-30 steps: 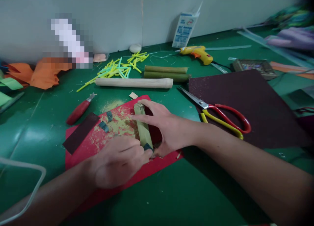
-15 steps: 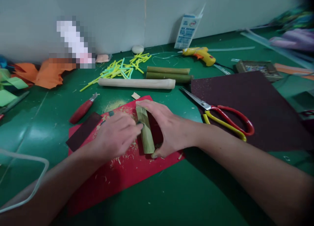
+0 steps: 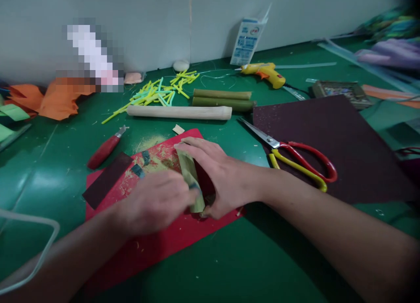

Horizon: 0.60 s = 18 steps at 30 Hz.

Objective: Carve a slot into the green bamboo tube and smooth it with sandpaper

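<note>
A short pale green bamboo piece (image 3: 187, 165) lies at a slant over the red sheet (image 3: 157, 250). My right hand (image 3: 218, 171) spans it, fingers at the far end and thumb by the near end, gripping it. Blurred by motion, my left hand (image 3: 160, 202) is closed, its fingertips pressing a small dark bit against the bamboo's near half; what the bit is I cannot make out. Fine shavings (image 3: 154, 158) and small dark green pieces (image 3: 138, 170) are scattered left of the bamboo.
Around the sheet lie a red-handled knife (image 3: 106, 149), a dark strip (image 3: 106, 180), and scissors (image 3: 295, 158) on a dark brown sheet (image 3: 367, 163). Farther back are a pale bamboo tube (image 3: 177, 112), green bamboo pieces (image 3: 223, 103), yellow-green sticks (image 3: 154, 93) and a yellow glue gun (image 3: 264, 73).
My left hand has slid along the bamboo toward its near end, uncovering more of the dark green pieces. My right hand keeps its hold. The view has shifted slightly.
</note>
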### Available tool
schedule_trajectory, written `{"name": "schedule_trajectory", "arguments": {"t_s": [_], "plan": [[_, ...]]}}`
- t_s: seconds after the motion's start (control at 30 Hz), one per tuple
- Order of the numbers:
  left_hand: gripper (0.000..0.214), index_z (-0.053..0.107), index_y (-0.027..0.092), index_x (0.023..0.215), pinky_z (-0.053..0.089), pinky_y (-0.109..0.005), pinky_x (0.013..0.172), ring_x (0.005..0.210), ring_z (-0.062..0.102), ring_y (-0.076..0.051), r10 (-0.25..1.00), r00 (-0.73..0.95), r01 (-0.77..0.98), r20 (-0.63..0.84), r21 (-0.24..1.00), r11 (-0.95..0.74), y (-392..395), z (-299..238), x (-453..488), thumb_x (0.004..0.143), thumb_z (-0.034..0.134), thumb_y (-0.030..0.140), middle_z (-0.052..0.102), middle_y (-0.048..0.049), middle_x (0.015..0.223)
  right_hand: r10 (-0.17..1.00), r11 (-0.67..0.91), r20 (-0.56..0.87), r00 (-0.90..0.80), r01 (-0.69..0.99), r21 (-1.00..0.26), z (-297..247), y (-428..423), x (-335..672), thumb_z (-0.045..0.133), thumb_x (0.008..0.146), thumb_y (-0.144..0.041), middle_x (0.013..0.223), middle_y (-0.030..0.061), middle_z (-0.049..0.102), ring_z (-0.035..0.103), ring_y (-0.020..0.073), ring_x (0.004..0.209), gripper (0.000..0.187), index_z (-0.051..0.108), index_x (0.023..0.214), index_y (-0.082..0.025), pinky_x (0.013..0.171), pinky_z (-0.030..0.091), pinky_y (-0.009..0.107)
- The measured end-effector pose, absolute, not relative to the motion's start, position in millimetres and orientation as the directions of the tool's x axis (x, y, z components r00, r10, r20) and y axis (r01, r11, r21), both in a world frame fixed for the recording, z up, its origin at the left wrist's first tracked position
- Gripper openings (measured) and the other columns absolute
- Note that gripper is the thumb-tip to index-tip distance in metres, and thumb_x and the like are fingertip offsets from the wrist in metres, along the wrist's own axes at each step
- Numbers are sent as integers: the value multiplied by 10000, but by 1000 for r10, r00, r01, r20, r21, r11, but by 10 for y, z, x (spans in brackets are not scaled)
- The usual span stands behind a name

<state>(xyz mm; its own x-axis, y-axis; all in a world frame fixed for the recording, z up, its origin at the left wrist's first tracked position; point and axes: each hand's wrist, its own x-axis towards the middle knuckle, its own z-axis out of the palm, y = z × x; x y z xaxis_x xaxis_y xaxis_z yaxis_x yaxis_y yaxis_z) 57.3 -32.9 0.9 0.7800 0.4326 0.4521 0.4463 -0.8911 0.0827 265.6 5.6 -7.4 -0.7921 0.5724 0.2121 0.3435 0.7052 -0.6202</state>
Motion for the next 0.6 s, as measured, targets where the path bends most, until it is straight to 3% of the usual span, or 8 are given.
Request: {"name": "schedule_trajectory", "arguments": {"t_s": [0.2, 0.37, 0.6], "plan": [[113, 620, 150, 927, 461, -294, 687, 712, 558, -148, 402, 764, 434, 504, 59, -899, -281, -23, 526, 866, 528, 126, 628, -8, 725, 575, 709, 205, -792, 358, -608, -72, 50, 2656, 765, 455, -478, 1439, 197, 238, 191, 353, 1350, 1176, 177, 1423, -159, 1066, 198, 499], [171, 620, 135, 905, 448, -312, 674, 708, 568, -158, 421, 757, 451, 500, 66, -890, -355, 5, 582, 909, 449, 149, 632, -32, 728, 585, 698, 191, -788, 369, -614, -62, 36, 2663, 774, 448, -468, 1441, 189, 232, 188, 352, 1351, 1181, 184, 1427, -172, 1068, 190, 501], [155, 619, 149, 964, 446, -298, 668, 735, 564, -156, 400, 793, 378, 460, 143, -915, -383, -25, 585, 882, 489, 139, 640, -19, 760, 588, 696, 160, -793, 395, -599, -62, 32, 2654, 783, 440, -453, 1457, 197, 178, 156, 347, 1361, 1207, 167, 1435, -155, 1068, 208, 484]]}}
